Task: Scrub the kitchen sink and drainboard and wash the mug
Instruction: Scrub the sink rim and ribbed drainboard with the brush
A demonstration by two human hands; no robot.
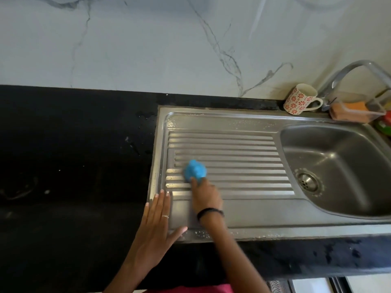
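The steel drainboard (232, 157) with raised ribs fills the middle, and the sink bowl (342, 166) with its drain lies to the right. My right hand (206, 197) grips a blue scrubber (194, 170) and presses it on the ribs at the drainboard's left end; the hand is motion-blurred. Flat on the drainboard's front left corner and the black counter lies my left hand (157, 227), fingers straight. A white mug (300, 99) with red flowers stands on the counter behind the sink, tilted against the wall.
A curved steel tap (351, 70) rises at the back right. Beside it, a clear tray (357, 112) holds an orange sponge. Red and green items (386, 124) sit at the right edge. The black countertop (74, 155) stretches left, with water drops near the sink rim.
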